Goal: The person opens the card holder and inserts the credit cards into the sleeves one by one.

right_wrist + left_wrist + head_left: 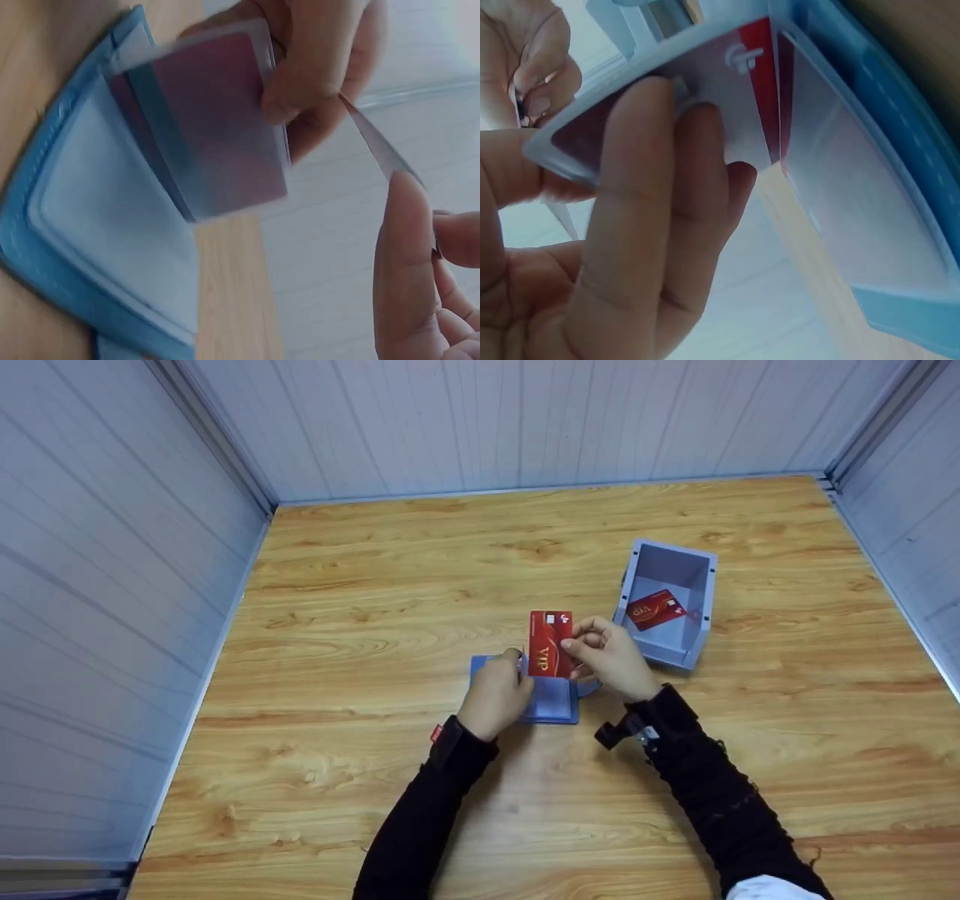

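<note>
On the tabletop (360, 660), a grey bin (675, 566) stands right of and beyond the blue card holder (553, 705). The left hand's grip (495, 694) pinches the holder's raised clear page (217, 142); the right hand's grip (611, 656) pinches a red card (541, 649) at its far side, long axis top-to-bottom in head view, chip end up.

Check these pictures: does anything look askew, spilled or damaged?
Mildly askew: the loose red card inside the grey bin lies slanted to its walls. Nothing else stands out; the VIP card in the right hand shows no visible damage.
</note>
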`<state>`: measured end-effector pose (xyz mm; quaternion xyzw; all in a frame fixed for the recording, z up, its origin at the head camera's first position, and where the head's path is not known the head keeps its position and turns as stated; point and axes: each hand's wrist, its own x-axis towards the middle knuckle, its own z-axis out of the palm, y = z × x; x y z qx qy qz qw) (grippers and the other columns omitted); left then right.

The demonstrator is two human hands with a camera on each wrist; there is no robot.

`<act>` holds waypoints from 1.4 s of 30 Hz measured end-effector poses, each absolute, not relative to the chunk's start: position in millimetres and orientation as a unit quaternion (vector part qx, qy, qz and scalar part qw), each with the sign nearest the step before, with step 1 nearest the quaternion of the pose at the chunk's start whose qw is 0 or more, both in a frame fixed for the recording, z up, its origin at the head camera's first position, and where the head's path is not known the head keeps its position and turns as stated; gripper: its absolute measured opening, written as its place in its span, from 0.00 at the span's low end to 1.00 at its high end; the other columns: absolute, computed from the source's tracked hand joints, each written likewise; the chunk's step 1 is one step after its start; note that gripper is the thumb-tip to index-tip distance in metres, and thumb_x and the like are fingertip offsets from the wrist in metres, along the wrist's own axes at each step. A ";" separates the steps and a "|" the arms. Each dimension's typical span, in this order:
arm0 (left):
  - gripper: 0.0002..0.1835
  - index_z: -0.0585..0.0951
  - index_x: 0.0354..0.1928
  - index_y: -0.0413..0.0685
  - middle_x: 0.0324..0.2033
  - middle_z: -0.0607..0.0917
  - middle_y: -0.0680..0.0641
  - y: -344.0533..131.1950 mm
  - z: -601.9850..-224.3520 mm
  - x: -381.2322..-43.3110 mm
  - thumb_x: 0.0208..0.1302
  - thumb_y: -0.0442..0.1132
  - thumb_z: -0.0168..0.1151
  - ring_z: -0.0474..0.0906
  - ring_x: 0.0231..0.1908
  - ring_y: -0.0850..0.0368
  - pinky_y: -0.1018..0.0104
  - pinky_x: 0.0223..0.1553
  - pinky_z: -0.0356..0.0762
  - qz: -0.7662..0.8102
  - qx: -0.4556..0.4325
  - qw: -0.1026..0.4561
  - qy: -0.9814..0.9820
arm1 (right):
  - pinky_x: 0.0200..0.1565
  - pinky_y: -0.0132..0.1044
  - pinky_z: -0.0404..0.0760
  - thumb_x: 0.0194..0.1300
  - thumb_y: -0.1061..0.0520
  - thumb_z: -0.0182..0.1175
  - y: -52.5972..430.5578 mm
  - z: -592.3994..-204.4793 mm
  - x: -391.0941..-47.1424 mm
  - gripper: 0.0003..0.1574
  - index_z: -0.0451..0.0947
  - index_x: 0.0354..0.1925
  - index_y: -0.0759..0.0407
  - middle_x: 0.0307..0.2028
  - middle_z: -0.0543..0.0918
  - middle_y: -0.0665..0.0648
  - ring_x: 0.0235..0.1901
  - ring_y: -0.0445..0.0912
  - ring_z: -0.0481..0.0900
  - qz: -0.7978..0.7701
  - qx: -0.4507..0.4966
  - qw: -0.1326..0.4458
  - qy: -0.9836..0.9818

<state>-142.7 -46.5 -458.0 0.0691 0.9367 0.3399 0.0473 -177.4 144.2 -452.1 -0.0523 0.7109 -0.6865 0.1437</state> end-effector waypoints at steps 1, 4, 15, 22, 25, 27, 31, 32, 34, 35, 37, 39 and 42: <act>0.20 0.75 0.56 0.31 0.30 0.83 0.44 -48.8 -457.6 -143.2 0.65 0.34 0.55 0.74 0.24 0.58 0.68 0.23 0.71 0.342 0.069 0.049 0.936 | 0.30 0.39 0.86 0.67 0.63 0.60 142.6 -453.0 -177.0 0.11 0.69 0.45 0.63 0.26 0.81 0.49 0.21 0.41 0.81 -0.691 -0.051 0.147 0.706; 0.21 0.74 0.58 0.30 0.30 0.83 0.45 -55.4 -457.1 -144.5 0.66 0.34 0.55 0.74 0.23 0.60 0.70 0.22 0.70 0.348 0.069 0.057 0.933 | 0.28 0.36 0.85 0.67 0.65 0.59 139.5 -457.4 -177.1 0.10 0.68 0.43 0.63 0.26 0.81 0.49 0.21 0.41 0.81 -0.706 -0.045 0.154 0.690; 0.18 0.77 0.54 0.33 0.37 0.85 0.41 -84.8 -462.6 -157.1 0.66 0.35 0.54 0.78 0.29 0.57 0.68 0.29 0.77 0.425 0.033 0.107 0.898 | 0.25 0.32 0.83 0.67 0.65 0.58 136.7 -474.8 -183.7 0.08 0.68 0.41 0.64 0.24 0.79 0.48 0.20 0.40 0.80 -0.685 -0.026 0.183 0.705; 0.10 0.78 0.41 0.34 0.27 0.76 0.50 -95.1 -469.2 -163.0 0.62 0.32 0.53 0.72 0.22 0.61 0.72 0.27 0.71 0.464 0.016 0.114 0.878 | 0.24 0.31 0.82 0.66 0.67 0.58 136.1 -479.9 -185.2 0.06 0.69 0.39 0.64 0.23 0.79 0.47 0.19 0.39 0.78 -0.654 -0.025 0.183 0.733; 0.08 0.78 0.39 0.34 0.24 0.76 0.51 -98.5 -470.2 -164.4 0.62 0.30 0.52 0.73 0.18 0.61 0.72 0.24 0.73 0.500 0.003 0.130 0.856 | 0.23 0.30 0.81 0.65 0.67 0.58 136.6 -483.6 -185.2 0.06 0.69 0.38 0.65 0.22 0.79 0.48 0.18 0.39 0.77 -0.644 -0.032 0.178 0.743; 0.07 0.77 0.38 0.34 0.23 0.77 0.50 -100.5 -471.7 -165.0 0.62 0.29 0.51 0.73 0.16 0.61 0.71 0.22 0.76 0.523 -0.004 0.143 0.840 | 0.23 0.30 0.81 0.65 0.67 0.59 136.5 -486.7 -184.9 0.06 0.69 0.38 0.66 0.22 0.78 0.49 0.18 0.39 0.77 -0.633 -0.029 0.181 0.752; 0.04 0.76 0.36 0.35 0.22 0.78 0.49 -102.8 -474.7 -166.2 0.64 0.28 0.52 0.75 0.17 0.61 0.69 0.22 0.79 0.542 -0.013 0.158 0.825 | 0.23 0.29 0.81 0.64 0.67 0.59 134.8 -492.2 -183.6 0.07 0.70 0.39 0.68 0.23 0.78 0.50 0.17 0.38 0.77 -0.614 -0.027 0.201 0.763; 0.04 0.76 0.36 0.35 0.22 0.78 0.49 -103.0 -474.9 -166.3 0.64 0.28 0.52 0.75 0.17 0.60 0.68 0.23 0.79 0.543 -0.015 0.161 0.824 | 0.23 0.29 0.81 0.64 0.67 0.60 134.2 -493.5 -183.3 0.08 0.70 0.39 0.69 0.24 0.78 0.50 0.17 0.38 0.77 -0.611 -0.028 0.207 0.764; 0.04 0.76 0.37 0.35 0.23 0.78 0.48 -103.3 -475.4 -166.6 0.65 0.29 0.52 0.76 0.19 0.59 0.68 0.24 0.80 0.542 -0.018 0.166 0.823 | 0.22 0.29 0.81 0.64 0.67 0.59 133.0 -495.6 -182.9 0.10 0.70 0.41 0.71 0.23 0.78 0.51 0.17 0.38 0.77 -0.606 -0.037 0.217 0.764; 0.05 0.76 0.37 0.34 0.24 0.78 0.48 -103.3 -475.6 -166.7 0.66 0.29 0.51 0.76 0.20 0.59 0.67 0.25 0.81 0.542 -0.019 0.169 0.823 | 0.22 0.29 0.81 0.64 0.67 0.59 132.4 -496.2 -182.7 0.11 0.70 0.43 0.73 0.23 0.78 0.51 0.16 0.38 0.77 -0.605 -0.041 0.220 0.764; 0.06 0.76 0.39 0.34 0.26 0.78 0.48 -103.3 -476.0 -167.0 0.67 0.29 0.50 0.76 0.22 0.59 0.66 0.27 0.82 0.542 -0.022 0.174 0.822 | 0.22 0.29 0.81 0.63 0.68 0.59 131.4 -496.4 -182.1 0.15 0.69 0.46 0.75 0.22 0.78 0.51 0.15 0.38 0.77 -0.603 -0.043 0.224 0.764; 0.06 0.76 0.40 0.33 0.27 0.78 0.47 -103.1 -476.4 -167.3 0.67 0.28 0.49 0.77 0.23 0.59 0.66 0.29 0.83 0.542 -0.025 0.177 0.821 | 0.21 0.28 0.81 0.62 0.68 0.60 130.8 -495.9 -181.5 0.19 0.67 0.49 0.76 0.22 0.77 0.51 0.14 0.37 0.77 -0.600 -0.043 0.228 0.765; 0.07 0.76 0.41 0.33 0.28 0.78 0.47 -102.6 -475.9 -167.6 0.68 0.28 0.49 0.77 0.24 0.58 0.65 0.30 0.83 0.542 -0.030 0.180 0.820 | 0.20 0.28 0.80 0.61 0.68 0.61 130.1 -494.3 -180.3 0.26 0.65 0.55 0.76 0.21 0.77 0.51 0.14 0.37 0.76 -0.597 -0.040 0.234 0.766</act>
